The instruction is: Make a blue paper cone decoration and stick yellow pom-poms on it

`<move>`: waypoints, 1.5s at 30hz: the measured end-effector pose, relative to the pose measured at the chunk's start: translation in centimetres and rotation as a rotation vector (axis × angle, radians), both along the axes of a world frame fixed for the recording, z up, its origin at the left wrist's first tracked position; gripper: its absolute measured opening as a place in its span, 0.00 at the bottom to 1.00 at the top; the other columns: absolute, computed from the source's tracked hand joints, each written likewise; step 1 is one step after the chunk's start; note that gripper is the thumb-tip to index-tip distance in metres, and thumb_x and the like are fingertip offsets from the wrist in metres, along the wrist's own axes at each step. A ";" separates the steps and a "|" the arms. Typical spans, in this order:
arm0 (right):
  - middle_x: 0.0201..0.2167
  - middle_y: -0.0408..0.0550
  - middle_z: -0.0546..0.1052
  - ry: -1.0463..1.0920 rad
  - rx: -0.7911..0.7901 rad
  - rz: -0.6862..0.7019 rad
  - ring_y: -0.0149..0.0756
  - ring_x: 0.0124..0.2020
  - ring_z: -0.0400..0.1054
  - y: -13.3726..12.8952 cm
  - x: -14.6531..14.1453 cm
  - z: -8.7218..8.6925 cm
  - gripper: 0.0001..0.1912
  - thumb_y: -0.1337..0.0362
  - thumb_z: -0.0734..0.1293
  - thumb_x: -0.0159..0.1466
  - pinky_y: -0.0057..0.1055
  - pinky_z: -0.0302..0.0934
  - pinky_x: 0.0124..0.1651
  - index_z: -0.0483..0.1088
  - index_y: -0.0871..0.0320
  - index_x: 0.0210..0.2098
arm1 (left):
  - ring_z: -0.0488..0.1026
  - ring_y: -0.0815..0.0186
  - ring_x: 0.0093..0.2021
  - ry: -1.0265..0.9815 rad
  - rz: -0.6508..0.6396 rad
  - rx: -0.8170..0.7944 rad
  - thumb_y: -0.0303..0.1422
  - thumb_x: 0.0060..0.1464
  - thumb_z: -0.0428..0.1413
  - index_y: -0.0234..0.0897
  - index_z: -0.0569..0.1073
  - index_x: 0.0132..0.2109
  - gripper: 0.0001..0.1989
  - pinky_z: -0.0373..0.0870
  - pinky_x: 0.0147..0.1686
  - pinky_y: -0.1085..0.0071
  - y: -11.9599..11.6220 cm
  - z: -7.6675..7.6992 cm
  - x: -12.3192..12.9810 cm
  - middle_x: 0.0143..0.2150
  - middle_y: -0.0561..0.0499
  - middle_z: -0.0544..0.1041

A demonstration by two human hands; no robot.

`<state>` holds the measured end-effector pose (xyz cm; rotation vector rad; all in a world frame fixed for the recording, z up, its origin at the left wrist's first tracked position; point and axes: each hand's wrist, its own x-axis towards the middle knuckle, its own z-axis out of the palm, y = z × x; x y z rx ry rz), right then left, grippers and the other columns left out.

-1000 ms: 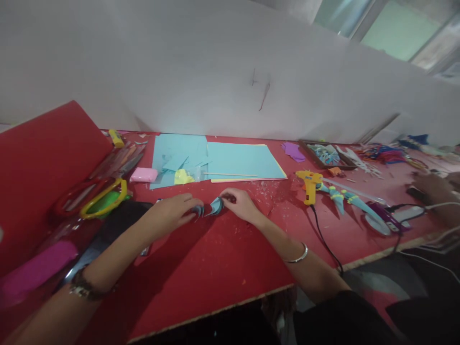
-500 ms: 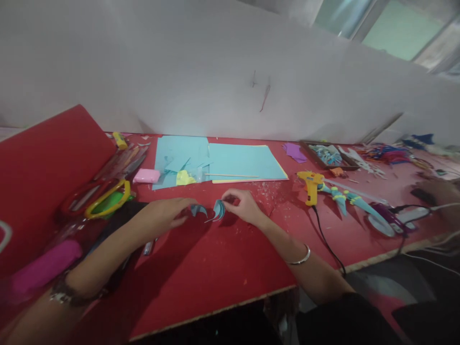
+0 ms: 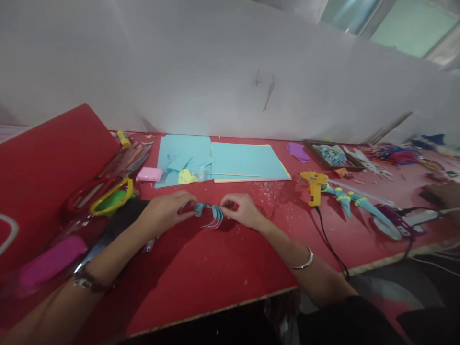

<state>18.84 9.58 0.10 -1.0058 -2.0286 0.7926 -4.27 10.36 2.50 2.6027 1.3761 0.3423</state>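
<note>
Curled blue paper strips [image 3: 216, 216] hang between my two hands over the red table [image 3: 212, 268]. My left hand [image 3: 172, 208] pinches a blue curled piece [image 3: 198, 208] at its fingertips. On the other side, my right hand [image 3: 241, 210] has thumb and forefinger closed on the edge of the curled strips. Behind them lie light blue sheets [image 3: 244, 160], with a thin stick [image 3: 233, 174] across the front and crumpled yellow paper [image 3: 187, 177] to the left.
On the right are a yellow glue gun [image 3: 315, 187] with a black cord, blue cones [image 3: 343, 201] and a tray of scraps [image 3: 332, 155]. Scissors [image 3: 111, 196], a pink packet [image 3: 149, 174] and a magenta bundle [image 3: 53, 263] lie left. A person's hand is at the far right.
My left hand has closed its fingertips on the left blue piece. The pieces are nearer each other, and the curled strips hang at a different angle. The camera view has shifted slightly.
</note>
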 end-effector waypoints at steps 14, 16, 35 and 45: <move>0.22 0.41 0.69 -0.029 -0.024 -0.043 0.26 0.23 0.61 0.0 -0.1 -0.3 0.07 0.63 0.62 0.58 0.23 0.55 0.27 0.66 0.59 0.25 | 0.69 0.70 0.31 -0.021 -0.025 0.031 0.41 0.55 0.49 0.40 0.68 0.39 0.10 0.60 0.26 0.76 -0.6 -2.2 -0.6 0.36 0.53 0.73; 0.22 0.42 0.69 -0.032 -0.021 -0.045 0.26 0.23 0.61 0.1 0.0 -0.3 0.07 0.63 0.62 0.57 0.23 0.54 0.27 0.66 0.59 0.25 | 0.69 0.70 0.30 -0.026 -0.022 0.047 0.40 0.55 0.49 0.40 0.68 0.40 0.10 0.59 0.25 0.76 -0.6 -2.2 -0.6 0.37 0.53 0.73; 0.22 0.41 0.69 -0.096 -0.045 -0.073 0.26 0.23 0.59 0.0 -0.3 -0.4 0.06 0.65 0.62 0.57 0.23 0.53 0.27 0.66 0.59 0.25 | 0.71 0.69 0.30 -0.089 -0.076 0.166 0.40 0.57 0.46 0.38 0.71 0.36 0.13 0.62 0.24 0.75 -0.9 -2.1 -0.5 0.35 0.51 0.74; 0.21 0.40 0.67 -0.083 -0.069 -0.129 0.25 0.22 0.58 -0.2 -1.0 -0.6 0.04 0.67 0.62 0.56 0.23 0.52 0.26 0.65 0.58 0.25 | 0.70 0.70 0.31 -0.075 -0.214 0.023 0.34 0.58 0.44 0.39 0.71 0.35 0.12 0.61 0.27 0.76 -0.6 -2.2 0.2 0.34 0.52 0.73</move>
